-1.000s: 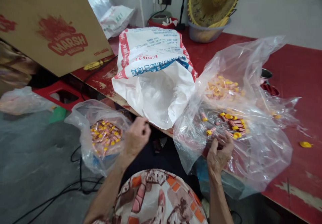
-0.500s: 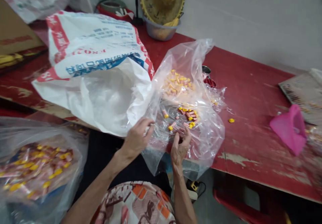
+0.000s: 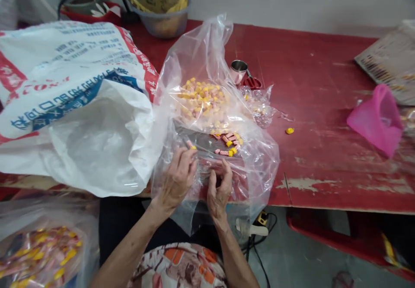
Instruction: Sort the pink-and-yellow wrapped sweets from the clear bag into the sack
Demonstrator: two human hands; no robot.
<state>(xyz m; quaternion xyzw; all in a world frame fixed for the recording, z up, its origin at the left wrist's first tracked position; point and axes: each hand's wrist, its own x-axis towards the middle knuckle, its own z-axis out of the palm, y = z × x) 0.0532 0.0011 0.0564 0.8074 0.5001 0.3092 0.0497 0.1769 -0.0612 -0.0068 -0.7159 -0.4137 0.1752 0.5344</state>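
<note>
A clear plastic bag point(image 3: 259, 162) lies on the red table in front of me. In its far part is a heap of small pink tubes with yellow caps point(image 3: 202, 96); several more point(image 3: 228, 141) lie loose on a dark grey surface near its mouth. My left hand point(image 3: 177, 176) is over the bag's near left side, fingers loosely bent, tips beside a single capped tube point(image 3: 190, 144). To its right, my right hand point(image 3: 220, 188) has thumb and fingers apart, just below the loose tubes. I see nothing held in either hand.
A large white printed sack point(image 3: 97, 42) gapes at left. Below it sits another clear bag of capped tubes point(image 3: 42, 253). A metal cup point(image 3: 239, 67), red-handled scissors point(image 3: 253, 82), a yellow cap point(image 3: 289, 131) and a pink funnel-like container point(image 3: 372, 119) are on the table point(image 3: 317, 158).
The camera view has turned to the right, so the sack sits further left. My left hand has moved up to the single tube, and a few loose tubes have shifted.
</note>
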